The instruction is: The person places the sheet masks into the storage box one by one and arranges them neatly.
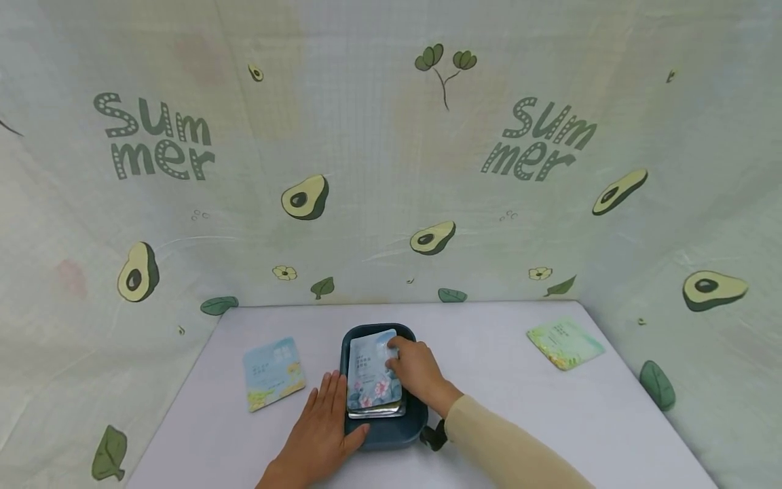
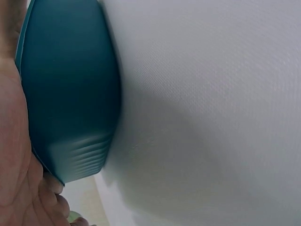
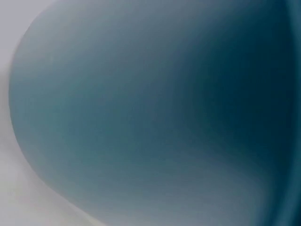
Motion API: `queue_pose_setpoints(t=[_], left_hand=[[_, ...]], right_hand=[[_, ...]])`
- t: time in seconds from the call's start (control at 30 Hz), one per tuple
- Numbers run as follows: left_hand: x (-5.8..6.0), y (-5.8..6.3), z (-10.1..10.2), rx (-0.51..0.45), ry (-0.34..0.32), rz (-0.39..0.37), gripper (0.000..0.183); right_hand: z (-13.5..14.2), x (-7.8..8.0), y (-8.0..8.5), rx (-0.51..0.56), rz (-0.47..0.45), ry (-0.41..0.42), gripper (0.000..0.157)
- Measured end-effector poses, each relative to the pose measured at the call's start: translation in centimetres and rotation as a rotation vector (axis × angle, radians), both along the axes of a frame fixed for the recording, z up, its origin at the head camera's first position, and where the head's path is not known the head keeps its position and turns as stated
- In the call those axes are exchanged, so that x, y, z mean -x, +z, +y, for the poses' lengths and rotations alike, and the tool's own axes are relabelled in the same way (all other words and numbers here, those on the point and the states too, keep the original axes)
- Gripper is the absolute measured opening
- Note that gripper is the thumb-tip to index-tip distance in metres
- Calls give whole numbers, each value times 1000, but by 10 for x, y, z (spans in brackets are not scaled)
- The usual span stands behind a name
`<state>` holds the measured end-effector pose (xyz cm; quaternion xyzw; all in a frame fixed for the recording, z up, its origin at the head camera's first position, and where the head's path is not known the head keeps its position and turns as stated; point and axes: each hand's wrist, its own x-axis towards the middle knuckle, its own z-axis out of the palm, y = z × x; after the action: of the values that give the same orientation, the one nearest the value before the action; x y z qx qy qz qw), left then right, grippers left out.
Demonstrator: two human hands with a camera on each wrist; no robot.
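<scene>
A dark blue tray (image 1: 391,436) stands on the white table, with a stack of flat sachets inside it. On top lies a pale blue sachet printed with pink flowers (image 1: 369,370), slightly askew over silvery ones beneath. My right hand (image 1: 421,372) pinches its right edge, thumb and fingers curled at the border. Along the tray's left rim my left hand (image 1: 322,429) rests with straight fingers, thumb toward the front. The left wrist view shows the tray's outer side (image 2: 70,84) beside the palm (image 2: 16,146). Close, blurred tray surface (image 3: 117,108) fills the right wrist view.
A light blue sachet (image 1: 273,373) lies on the table to the left, and a green one (image 1: 565,343) far to the right. Behind the table (image 1: 489,353) hangs a cloth (image 1: 366,122) printed with avocados.
</scene>
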<state>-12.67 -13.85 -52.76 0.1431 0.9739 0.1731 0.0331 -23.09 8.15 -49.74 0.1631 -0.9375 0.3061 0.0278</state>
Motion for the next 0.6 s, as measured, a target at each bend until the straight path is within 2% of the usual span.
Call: queue_pose_setpoints(t=[0.17, 0.33, 0.47, 0.6], left_hand=[[-1, 0, 1, -2, 7, 12, 98], [-1, 1, 2, 2, 21, -4, 100], [-1, 1, 2, 2, 29, -22, 101], [-1, 1, 2, -6, 29, -21, 100]], right_hand=[[0, -3, 5, -55, 10, -45, 35], [10, -4, 14, -46, 118, -104, 26], [35, 0, 17, -26, 235, -148, 26], [78, 10, 5, -109, 279, -196, 40]])
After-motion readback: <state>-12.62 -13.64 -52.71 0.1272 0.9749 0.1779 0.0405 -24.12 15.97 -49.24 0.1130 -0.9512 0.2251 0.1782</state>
